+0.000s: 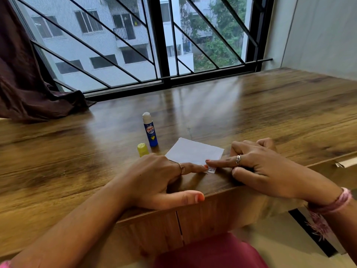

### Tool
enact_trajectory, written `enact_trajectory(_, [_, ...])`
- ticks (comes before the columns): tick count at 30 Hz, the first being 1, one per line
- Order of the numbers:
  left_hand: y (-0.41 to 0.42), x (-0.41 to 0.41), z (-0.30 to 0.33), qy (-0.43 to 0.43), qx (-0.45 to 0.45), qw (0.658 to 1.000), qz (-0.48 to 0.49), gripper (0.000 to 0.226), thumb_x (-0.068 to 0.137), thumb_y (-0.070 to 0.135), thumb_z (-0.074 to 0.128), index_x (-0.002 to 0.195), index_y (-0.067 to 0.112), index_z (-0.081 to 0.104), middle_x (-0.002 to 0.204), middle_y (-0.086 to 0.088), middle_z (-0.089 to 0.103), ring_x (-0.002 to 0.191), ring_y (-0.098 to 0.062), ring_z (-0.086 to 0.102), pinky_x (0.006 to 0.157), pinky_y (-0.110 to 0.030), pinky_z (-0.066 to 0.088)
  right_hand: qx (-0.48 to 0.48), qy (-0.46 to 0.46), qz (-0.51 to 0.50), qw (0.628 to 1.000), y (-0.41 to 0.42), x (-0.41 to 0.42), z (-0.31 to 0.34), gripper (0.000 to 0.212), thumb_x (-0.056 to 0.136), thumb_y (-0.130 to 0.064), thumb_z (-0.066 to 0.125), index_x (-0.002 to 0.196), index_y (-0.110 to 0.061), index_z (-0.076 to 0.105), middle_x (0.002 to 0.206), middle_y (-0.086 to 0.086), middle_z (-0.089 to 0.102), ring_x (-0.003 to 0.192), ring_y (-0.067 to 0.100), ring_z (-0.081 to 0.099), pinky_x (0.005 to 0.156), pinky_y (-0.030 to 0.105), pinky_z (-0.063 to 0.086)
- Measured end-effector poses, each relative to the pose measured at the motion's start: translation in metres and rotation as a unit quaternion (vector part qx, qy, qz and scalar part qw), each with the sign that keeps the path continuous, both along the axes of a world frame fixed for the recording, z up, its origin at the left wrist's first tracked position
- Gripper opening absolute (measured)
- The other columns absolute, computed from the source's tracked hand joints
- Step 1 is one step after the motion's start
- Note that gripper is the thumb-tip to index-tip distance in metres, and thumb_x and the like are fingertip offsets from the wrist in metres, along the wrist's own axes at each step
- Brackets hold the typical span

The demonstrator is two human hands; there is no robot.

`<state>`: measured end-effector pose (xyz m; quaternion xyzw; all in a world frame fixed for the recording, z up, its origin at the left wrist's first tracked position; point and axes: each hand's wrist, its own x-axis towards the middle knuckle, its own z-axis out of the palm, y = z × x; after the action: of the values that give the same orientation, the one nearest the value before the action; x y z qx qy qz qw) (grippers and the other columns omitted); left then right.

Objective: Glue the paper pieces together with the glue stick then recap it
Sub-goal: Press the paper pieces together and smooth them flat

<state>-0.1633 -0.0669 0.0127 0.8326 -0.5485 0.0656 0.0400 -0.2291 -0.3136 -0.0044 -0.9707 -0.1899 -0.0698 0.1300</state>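
On the wooden counter (251,113), the left hand (154,178) and right hand (258,165) press extended index fingers on the near edge of the white paper (193,151), gripping nothing. Beyond it, the uncapped glue stick (150,132) stands beside its yellow cap (142,149).

The only readable text — "fevi stik" — runs in white on the blue glue stick (150,132) barrel.
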Motion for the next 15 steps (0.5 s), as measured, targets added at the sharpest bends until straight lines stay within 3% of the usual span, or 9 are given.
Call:
enact_trajectory(5, [-0.002, 0.000, 0.000, -0.001, 0.003, 1.000, 0.006, 0.065, 0.084, 0.075, 0.027, 0.139, 0.042, 0.036, 0.044, -0.001, 0.040, 0.042, -0.014, 0.044, 0.043, -0.024, 0.032, 0.003, -0.014, -0.018, 1.000, -0.001, 0.005, -0.003, 0.044, 0.077, -0.062, 0.010, 0.109, -0.078, 0.036, 0.083, -0.018, 0.042, 0.094, -0.010, 0.039, 0.086, 0.036, 0.021])
enact_trajectory(8, [-0.001, 0.000, 0.000, 0.002, -0.004, 1.000, 0.005, 0.064, 0.085, 0.074, 0.027, 0.138, 0.042, 0.037, 0.044, 0.000, 0.040, 0.043, -0.014, 0.044, 0.044, -0.026, 0.032, -0.007, -0.033, -0.056, 0.998, -0.008, 0.013, -0.001, 0.047, 0.077, -0.064, 0.009, 0.110, -0.075, 0.040, 0.080, -0.019, 0.042, 0.091, -0.017, 0.036, 0.079, 0.033, 0.019])
enact_trajectory(15, [-0.001, 0.001, -0.002, 0.003, -0.016, 1.000, 0.002, 0.061, 0.086, 0.073, 0.026, 0.137, 0.042, 0.039, 0.044, 0.000, 0.040, 0.045, -0.013, 0.044, 0.045, -0.020, 0.028, -0.011, -0.021, -0.108, 0.994, -0.022, 0.025, 0.003, 0.038, 0.083, -0.060, 0.013, 0.103, -0.078, 0.041, 0.079, -0.016, 0.042, 0.091, -0.023, 0.033, 0.078, 0.034, 0.017])
